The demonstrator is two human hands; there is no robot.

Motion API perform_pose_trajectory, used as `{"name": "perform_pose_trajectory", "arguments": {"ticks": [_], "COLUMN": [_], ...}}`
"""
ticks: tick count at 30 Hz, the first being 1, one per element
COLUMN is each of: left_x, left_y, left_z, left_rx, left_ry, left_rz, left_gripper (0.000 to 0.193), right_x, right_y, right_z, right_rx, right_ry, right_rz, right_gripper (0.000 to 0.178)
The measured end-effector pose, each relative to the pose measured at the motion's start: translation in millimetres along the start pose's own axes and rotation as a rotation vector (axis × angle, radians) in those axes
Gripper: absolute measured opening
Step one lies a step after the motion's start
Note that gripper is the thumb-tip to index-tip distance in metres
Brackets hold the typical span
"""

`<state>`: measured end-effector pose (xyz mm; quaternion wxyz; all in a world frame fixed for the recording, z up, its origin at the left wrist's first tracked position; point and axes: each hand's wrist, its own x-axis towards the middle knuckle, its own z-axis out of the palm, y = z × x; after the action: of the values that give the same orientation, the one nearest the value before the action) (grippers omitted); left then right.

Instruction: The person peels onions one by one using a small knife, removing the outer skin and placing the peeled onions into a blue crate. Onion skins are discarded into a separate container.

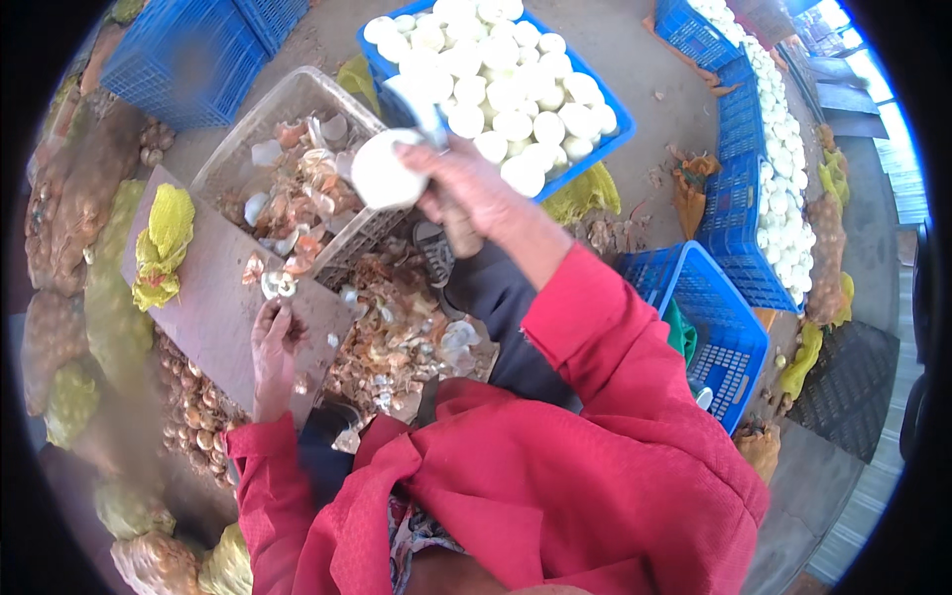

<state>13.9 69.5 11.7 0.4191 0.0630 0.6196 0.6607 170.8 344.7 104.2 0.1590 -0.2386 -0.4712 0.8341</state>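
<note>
A peeled white onion [385, 171] is in my right hand [466, 188], which is closed and raised over the near edge of the peel crate. The same hand also grips a knife; its pale, blurred blade [415, 107] shows beyond the onion. Lower and to the left, my left hand [275, 347] is over a slanted board [213, 288], fingers drawn together in a pinch. At its fingertips is a small white and brown onion scrap [280, 285]. Just beyond my right hand stands a blue crate [627, 127] heaped with peeled onions [511, 94].
A pale crate [223, 164] holds onion skins; more skins [387, 342] litter the floor by my feet. Unpeeled onions [193, 412] lie left of the board, under a yellow net bag [164, 243]. A blue crate [734, 347] stands at right, near a row of filled crates [734, 198].
</note>
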Motion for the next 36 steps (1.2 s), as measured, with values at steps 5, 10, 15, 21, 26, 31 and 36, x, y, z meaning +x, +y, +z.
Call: {"name": "perform_pose_trajectory", "arguments": {"ticks": [5,10,15,21,26,31,36], "left_x": [6.4,7.3,10.4,8.8,5.0,-3.4,-11.5], "left_y": [-5.5,-8.9,-7.2,-5.1,-6.2,-2.4,32.9], "left_z": [-7.4,-11.5,-13.2,-11.3,-9.4,-23.4,-46.0], "left_rx": [0.06,0.12,0.085,0.088,0.114,0.09,0.332], "left_ry": [0.054,0.08,0.126,0.133,0.161,0.201,0.299], "left_rz": [0.02,0.018,0.006,0.014,0.044,0.069,0.362], "left_gripper": [0.013,0.016,0.014,0.014,0.016,0.015,0.021], "right_x": [45.0,92.2,143.4,158.4,159.5,149.9,88.1], "right_y": [-44.6,-79.3,-94.0,-89.3,-85.0,-88.1,-70.8], "right_z": [-125.8,-200.7,-230.6,-246.2,-259.8,-262.0,-159.2], "right_rx": [-0.366,-0.533,-0.759,-1.123,-1.369,-1.25,-0.984], "right_ry": [0.494,0.724,0.836,0.828,0.783,0.848,0.456], "right_rz": [-0.162,-0.225,-0.191,0.045,0.033,0.061,-0.219], "right_gripper": [0.043,0.047,0.049,0.041,0.037,0.037,0.033]}}
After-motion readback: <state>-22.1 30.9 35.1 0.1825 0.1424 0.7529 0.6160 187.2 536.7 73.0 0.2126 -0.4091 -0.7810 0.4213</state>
